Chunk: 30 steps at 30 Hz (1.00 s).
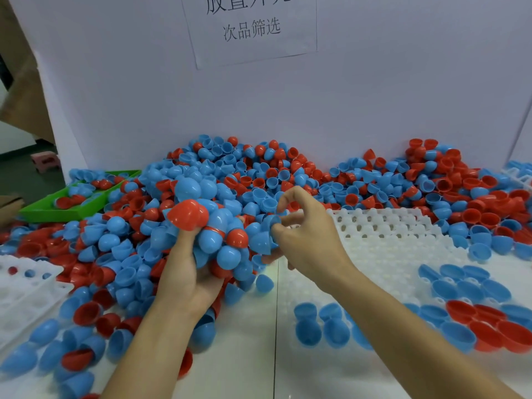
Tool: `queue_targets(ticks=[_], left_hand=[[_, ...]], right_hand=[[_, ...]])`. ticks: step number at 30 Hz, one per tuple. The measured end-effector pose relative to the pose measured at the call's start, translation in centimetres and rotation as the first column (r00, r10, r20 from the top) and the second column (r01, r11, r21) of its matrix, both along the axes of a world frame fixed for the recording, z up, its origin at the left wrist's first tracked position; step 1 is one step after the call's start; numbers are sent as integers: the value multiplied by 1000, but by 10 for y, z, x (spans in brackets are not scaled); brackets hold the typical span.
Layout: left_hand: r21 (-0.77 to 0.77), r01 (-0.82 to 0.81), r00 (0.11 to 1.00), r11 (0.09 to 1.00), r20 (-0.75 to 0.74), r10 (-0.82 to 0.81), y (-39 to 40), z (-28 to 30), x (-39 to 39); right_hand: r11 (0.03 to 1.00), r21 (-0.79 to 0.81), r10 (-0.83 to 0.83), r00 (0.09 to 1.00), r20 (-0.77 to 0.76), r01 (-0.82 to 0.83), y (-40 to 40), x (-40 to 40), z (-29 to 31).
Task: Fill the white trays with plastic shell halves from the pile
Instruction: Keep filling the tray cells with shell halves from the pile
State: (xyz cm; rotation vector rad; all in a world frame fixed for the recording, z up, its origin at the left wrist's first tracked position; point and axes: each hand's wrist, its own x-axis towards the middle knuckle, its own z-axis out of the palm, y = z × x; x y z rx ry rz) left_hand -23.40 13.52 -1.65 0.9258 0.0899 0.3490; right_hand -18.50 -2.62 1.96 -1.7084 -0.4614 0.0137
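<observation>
1. Left hand point(184, 272) is palm-up, fingers curled under a heaped clump point(218, 234) of blue and red shell halves, lifted at the front edge of the pile point(288, 174).
2. Right hand point(305, 234) pinches one blue half point(263, 236) between thumb and fingers, touching the right side of the clump; its other fingers are curled above it.
3. Halves are glossy plastic domes, blue or red. Some in the clump are nested, blue into red, showing a red rim band.
4. Pile runs along the white back wall point(144, 96), mixed blue and red, open sides facing all ways.
5. White tray point(388, 234) lies just right of the right hand, its near-right part holding blue and red halves point(466, 309); most cells near the hand are bare.
6. Second white tray point(26, 286) sits at far left, partly ringed by loose halves.
7. Green bin point(72, 203) at back left holds a few halves.
8. Paper sign point(250, 27) with printed characters is stuck on the wall above the pile.
9. Loose halves are scattered on the surface point(253, 355) around both forearms.
</observation>
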Motion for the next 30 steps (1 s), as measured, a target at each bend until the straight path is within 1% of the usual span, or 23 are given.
queue_targets(ticks=[1,3,5,7,10,12,14,17,19,21,24,27,29,30], left_hand=[[8,7,1000,1000,-1,-7,-2,0,0],[21,1,1000,1000,-8,-1,-5,-1,0],[32,-10,1000,999,-21,11,-5,-2,1],[41,-15,999,999,-32,16,-6,-2,1],[61,-16,999,998,-28,18,-5,-3,1],[77,-9,999,997,-34,12,-6,-4,1],[91,-4,999,996,-36,7,-7,-4,0],[95,7,1000,995,-26,-5,-7,-2,-1],[100,21,1000,995,-24,-18,-9,0,-1],[99,23,999,995,-42,-19,-10,0,-1],[88,2,998,996,-56,3,-10,-2,1],[89,3,999,996,-42,1,-10,-6,3],[93,10,1000,996,-25,-8,-9,-8,4],[97,12,1000,995,-16,-10,-10,-10,5]], right_hand=[[999,20,-32,999,32,31,2,-1,1],[994,8,-105,988,116,105,7,-1,4],[990,5,-138,978,155,139,11,0,4],[991,-16,-125,977,173,130,12,2,3],[986,-120,-79,965,252,112,10,2,2],[986,-141,-52,963,265,92,8,1,1],[987,-154,-5,970,243,44,4,2,-1],[972,-212,135,978,157,-100,-6,5,0],[959,-188,229,971,74,-212,-13,7,-1],[956,-144,259,966,9,-255,-19,11,-4],[974,-118,194,981,5,-192,-28,13,-7],[990,-116,85,995,59,-78,-51,19,-4],[995,-104,24,995,94,-14,-78,25,5],[992,-122,-14,993,113,28,-95,29,9]])
